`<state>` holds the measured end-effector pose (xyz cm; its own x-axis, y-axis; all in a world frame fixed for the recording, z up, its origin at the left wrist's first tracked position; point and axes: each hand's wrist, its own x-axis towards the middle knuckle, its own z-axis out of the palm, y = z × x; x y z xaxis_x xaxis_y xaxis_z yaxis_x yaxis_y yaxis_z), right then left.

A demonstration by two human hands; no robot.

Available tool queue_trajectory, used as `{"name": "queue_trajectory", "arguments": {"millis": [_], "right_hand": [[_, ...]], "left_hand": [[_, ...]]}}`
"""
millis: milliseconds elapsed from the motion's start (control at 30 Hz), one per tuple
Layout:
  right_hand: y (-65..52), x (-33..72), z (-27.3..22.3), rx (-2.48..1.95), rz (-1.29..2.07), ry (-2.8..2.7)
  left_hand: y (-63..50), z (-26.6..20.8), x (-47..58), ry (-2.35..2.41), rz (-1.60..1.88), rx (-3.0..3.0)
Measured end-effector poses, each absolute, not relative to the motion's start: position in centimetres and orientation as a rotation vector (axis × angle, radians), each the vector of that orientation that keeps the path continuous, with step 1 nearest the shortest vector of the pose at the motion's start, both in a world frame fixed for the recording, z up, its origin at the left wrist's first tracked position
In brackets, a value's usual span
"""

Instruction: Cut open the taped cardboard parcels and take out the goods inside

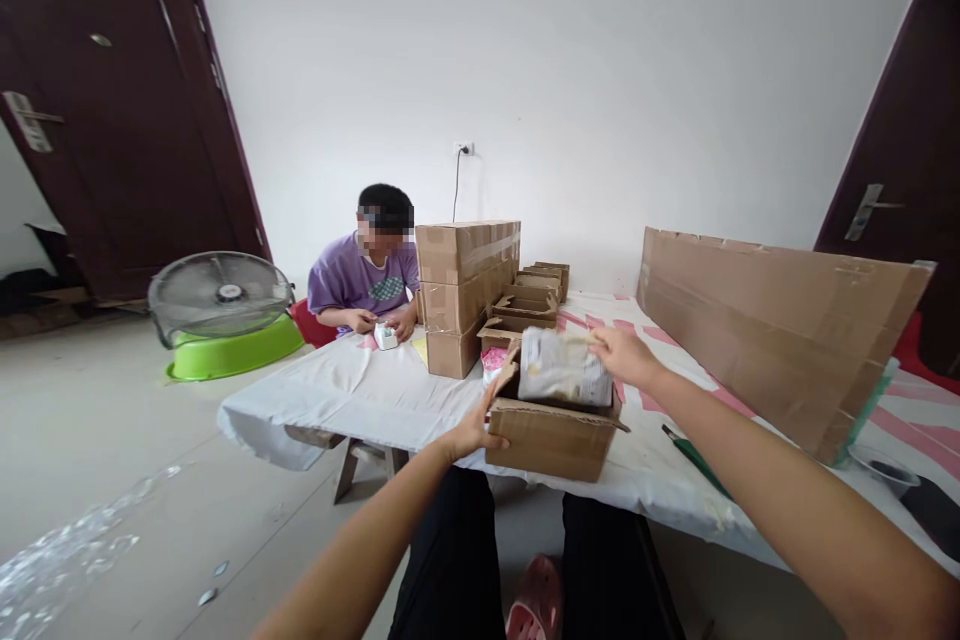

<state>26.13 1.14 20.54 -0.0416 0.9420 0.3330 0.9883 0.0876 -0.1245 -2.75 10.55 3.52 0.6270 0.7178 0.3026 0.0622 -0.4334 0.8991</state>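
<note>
An open cardboard box (551, 440) sits at the near edge of the table in front of me. My left hand (478, 428) grips its left side, fingers and thumb around the cardboard wall. Above the box's opening is a pale, printed soft packet (564, 368), slightly blurred. My right hand (622, 355) pinches the packet at its upper right edge. The packet's lower part is hidden behind the box's front flap. A pink packet (493, 362) lies just left of the box.
Stacked taped cartons (450, 300) stand left of a row of open boxes (525, 305). A long cardboard panel (765, 330) rises at right. A green-handled tool (694, 458) lies near the front edge. Across the table, a person in purple (349, 280) handles a small white object (386, 336).
</note>
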Motion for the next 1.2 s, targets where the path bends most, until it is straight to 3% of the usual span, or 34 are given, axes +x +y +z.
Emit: {"name": "queue_trajectory", "arguments": {"millis": [233, 400, 533, 733, 1000, 1200], "right_hand": [[4.0, 28.4, 25.9, -1.872, -0.286, -1.757], [5.5, 28.8, 26.2, -1.857, -0.306, -1.768], [6.9, 28.4, 25.7, -1.806, -0.289, -1.793], [8.0, 28.3, 24.5, -1.681, -0.224, -1.780], [7.9, 31.9, 21.7, -1.559, 0.012, -1.563], [3.0, 28.8, 17.7, -1.330, 0.119, -1.511]], "left_hand": [[13.8, 7.8, -10.1, 1.088, 0.875, 1.902], [17.4, 17.3, -9.5, 1.217, 0.991, 1.946], [18.4, 23.1, -2.9, 1.056, 1.021, 1.997], [17.3, 22.3, 7.1, 0.811, 0.922, 1.928], [16.2, 22.6, 7.7, 0.735, 1.066, 1.789], [9.9, 22.6, 10.2, 0.587, 1.097, 1.808]]}}
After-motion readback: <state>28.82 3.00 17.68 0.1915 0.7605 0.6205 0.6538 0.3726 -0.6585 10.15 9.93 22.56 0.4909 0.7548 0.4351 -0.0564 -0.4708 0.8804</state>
